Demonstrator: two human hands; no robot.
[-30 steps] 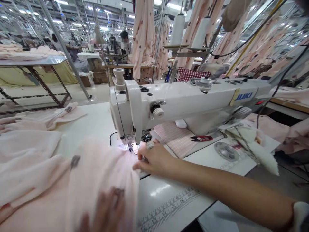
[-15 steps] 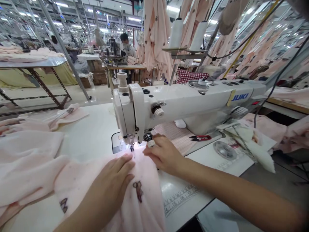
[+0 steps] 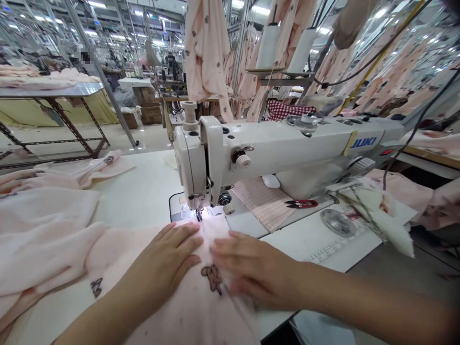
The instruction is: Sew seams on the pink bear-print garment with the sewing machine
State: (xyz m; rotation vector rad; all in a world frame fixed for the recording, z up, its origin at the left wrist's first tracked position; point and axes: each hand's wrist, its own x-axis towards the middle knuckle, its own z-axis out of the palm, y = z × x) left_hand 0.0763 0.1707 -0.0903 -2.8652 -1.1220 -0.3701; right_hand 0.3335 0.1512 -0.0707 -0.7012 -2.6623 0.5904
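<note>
Head view: apparently at the sewing step, steadying pink cloth (image 3: 190,311) beneath both palms, up to the presser foot (image 3: 199,215) just ahead, with left hand (image 3: 167,256) laid flat and unclenched near the foot, and with right hand (image 3: 264,268), blurred but seemingly loose and spread, to the right of it, pinching no visible fold. Calls, by judgement, for guiding the cloth straight with light, even pressure. Farther out: above and beyond both hands, the white sewing machine (image 3: 302,148); past the right hand, a checked cloth (image 3: 262,201) with red snips (image 3: 304,204) near.
</note>
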